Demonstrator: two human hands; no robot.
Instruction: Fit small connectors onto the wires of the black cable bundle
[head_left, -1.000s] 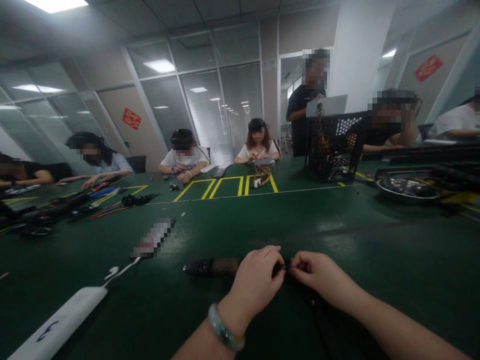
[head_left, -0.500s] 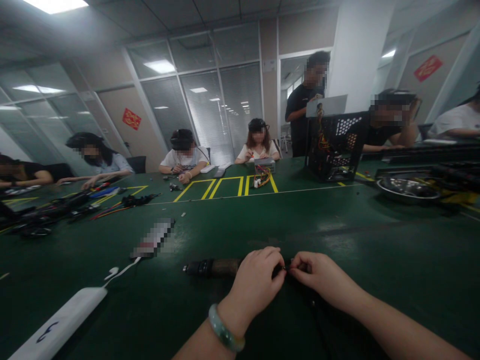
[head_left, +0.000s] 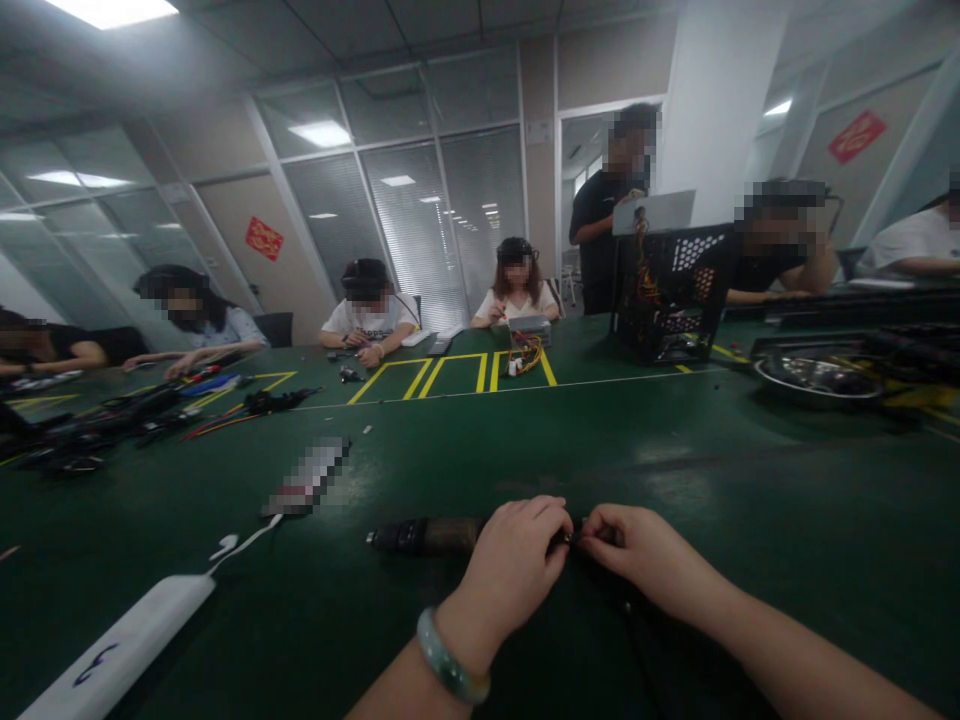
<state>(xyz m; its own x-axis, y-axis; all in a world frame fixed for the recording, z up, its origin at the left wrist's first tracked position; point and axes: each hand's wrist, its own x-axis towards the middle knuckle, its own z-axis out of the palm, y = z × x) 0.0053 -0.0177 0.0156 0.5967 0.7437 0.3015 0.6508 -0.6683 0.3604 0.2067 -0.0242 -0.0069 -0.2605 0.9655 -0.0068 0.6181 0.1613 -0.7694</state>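
Observation:
A dark cylindrical tool (head_left: 431,535) lies on the green table (head_left: 787,520), its tip pointing left. My left hand (head_left: 517,565), with a green bangle on the wrist, is curled over the tool's right end. My right hand (head_left: 637,550) is pinched shut just right of it, fingertips meeting the left hand's at a small dark part that I cannot make out. A black cable (head_left: 637,640) runs from under my hands toward me.
A white power bank (head_left: 124,650) with a white cable lies at the near left, a blurred flat item (head_left: 307,475) behind it. Cables and tools (head_left: 112,420) lie far left. A black computer case (head_left: 664,290) stands far right. Several people sit around the table.

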